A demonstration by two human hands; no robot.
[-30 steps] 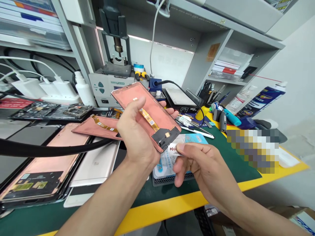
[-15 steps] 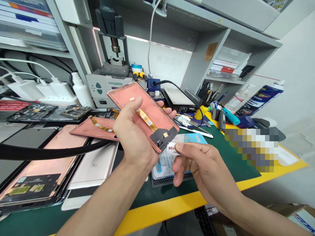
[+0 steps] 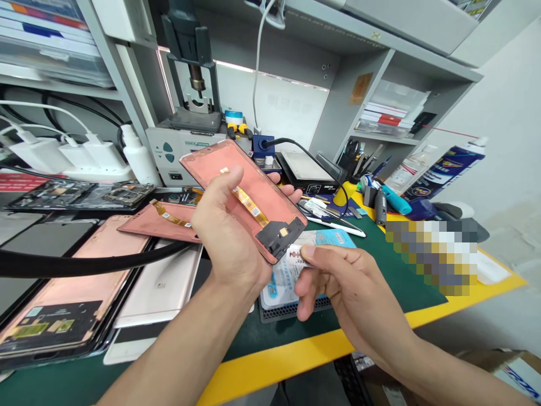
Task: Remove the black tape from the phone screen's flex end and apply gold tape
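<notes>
A pink phone screen panel (image 3: 270,197) with a gold flex cable (image 3: 249,207) and a black section at its lower end is tilted in the middle of the view. My left hand (image 3: 228,237) holds it, thumb over its face and fingertips showing past the far edge. My right hand (image 3: 350,282) pinches a small white printed card (image 3: 298,255) between thumb and finger, its tip at the panel's lower right corner. Whether the tip touches the panel cannot be made out. Beneath lies a blue and white package (image 3: 283,285).
More phone panels (image 3: 105,248) lie at the left, crossed by a black tube (image 3: 84,264). A grey machine (image 3: 186,152), a flat black device (image 3: 308,175) and tools stand behind. Bottles and a blue tube (image 3: 443,169) are at the right.
The panel and my left hand appear shifted very slightly left, as does the background. Both hands keep their holds.
</notes>
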